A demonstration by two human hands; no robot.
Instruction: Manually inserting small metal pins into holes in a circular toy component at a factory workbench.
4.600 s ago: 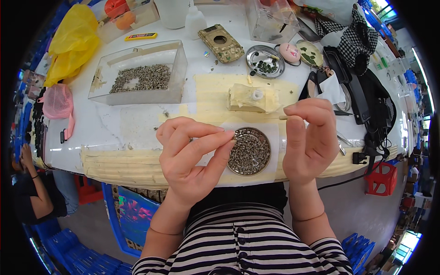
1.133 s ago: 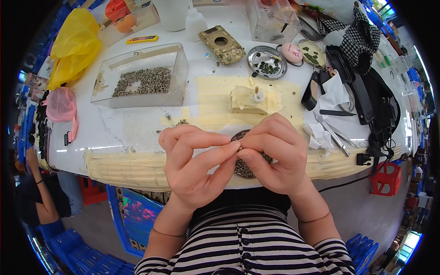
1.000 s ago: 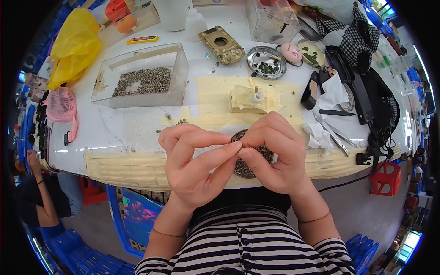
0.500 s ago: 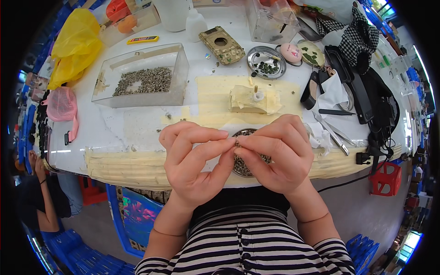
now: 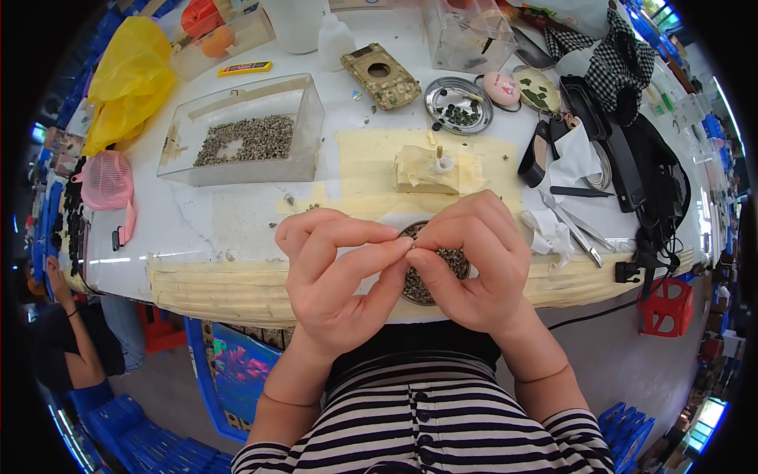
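A: What surrounds the work?

B: A room stacked with blue crates [image 5: 142, 438], around a white tabletop [image 5: 185, 229]; past its left edge, a co-worker [image 5: 55, 347] is partly in view

A: And on the tabletop's left side?

B: A yellow plastic bag [image 5: 130, 75] lies toward the far left corner, and a pink mesh strainer [image 5: 104, 180] lies by the left edge. Next comes a clear box [image 5: 304, 162] with a heap of grey bits [image 5: 264, 136], set back from the near edge, perhaps to leave the forearms room

A: How are the hands held?

B: The left hand [image 5: 339, 276] pinches with thumb and forefinger, and the right hand [image 5: 478, 268] meets it in a similar pinch, tip to tip. Between them a tiny piece [image 5: 413, 243] barely shows, its shape too small to tell. It is above a round dish [image 5: 421, 303] of small metal pieces [image 5: 422, 286] by the near edge, probably so that a slip would land among the others

A: What gets in the way, going right?

B: The fingers cover much of the dish. Behind it, a tape-wrapped block [image 5: 418, 175] could hinder a straight reach toward a metal tin [image 5: 478, 125] with dark green chips [image 5: 458, 117]. Farther right, a crumpled tissue [image 5: 545, 233] lies against tweezers [image 5: 575, 227], black straps [image 5: 624, 178] crowd the right edge, and a red stool [image 5: 666, 308] stands beyond the near right corner
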